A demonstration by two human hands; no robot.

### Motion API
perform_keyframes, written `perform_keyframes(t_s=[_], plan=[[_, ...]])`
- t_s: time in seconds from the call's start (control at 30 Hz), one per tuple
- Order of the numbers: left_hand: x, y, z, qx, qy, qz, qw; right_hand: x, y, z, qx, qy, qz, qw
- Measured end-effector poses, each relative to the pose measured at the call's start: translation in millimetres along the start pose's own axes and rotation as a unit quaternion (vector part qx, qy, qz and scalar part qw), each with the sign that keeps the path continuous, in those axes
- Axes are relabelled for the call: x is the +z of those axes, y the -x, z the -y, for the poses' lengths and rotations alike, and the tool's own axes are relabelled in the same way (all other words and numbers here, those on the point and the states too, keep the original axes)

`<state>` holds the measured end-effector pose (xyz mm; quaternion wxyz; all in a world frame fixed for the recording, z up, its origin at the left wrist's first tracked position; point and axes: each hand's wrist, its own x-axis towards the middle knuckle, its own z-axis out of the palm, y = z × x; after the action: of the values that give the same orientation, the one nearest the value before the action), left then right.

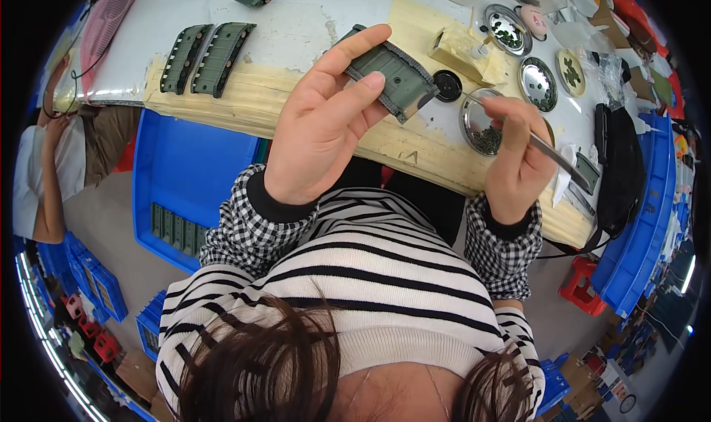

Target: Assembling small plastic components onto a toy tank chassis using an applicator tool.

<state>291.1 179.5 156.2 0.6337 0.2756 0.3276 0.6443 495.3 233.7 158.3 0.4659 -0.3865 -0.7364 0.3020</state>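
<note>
My left hand (pixel 315 126) grips a dark green curved plastic panel (pixel 400 78) with ridged edges, raised over the near side of the table. Thumb and fingers press on the panel's faces from its left end. In my right hand (pixel 516 159) is a pair of metal tweezers (pixel 555 156), pinched between thumb and fingers. Their tips point up and left, toward a small black round dish (pixel 447 86), a little right of the panel. Whether the tips hold anything is too small to tell. Below the tweezers, a round metal dish (pixel 467 118) contains many tiny dark green pieces.
More green panels (pixel 223 59) lie at the table's left. Other round dishes (pixel 538 84) with small green parts stand at right, near a paper-covered yellowish block (pixel 466 55). A blue bin (pixel 200 163) holding panels sits below the table edge. Another person (pixel 55 163) is at far left.
</note>
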Motion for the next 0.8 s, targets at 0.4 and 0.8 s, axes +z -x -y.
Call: perform_keyframes(t_s=[0.4, 0.8], plan=[[13.4, 1.1, 4.1, -0.028, 0.068, -0.026, 0.997, 15.0, 17.6, 19.4, -0.093, -0.113, 0.057, 0.988], [12.1, 1.6, 6.7, -0.023, 0.063, -0.029, 0.997, 15.0, 16.3, 21.6, -0.092, -0.093, 0.064, 0.989]])
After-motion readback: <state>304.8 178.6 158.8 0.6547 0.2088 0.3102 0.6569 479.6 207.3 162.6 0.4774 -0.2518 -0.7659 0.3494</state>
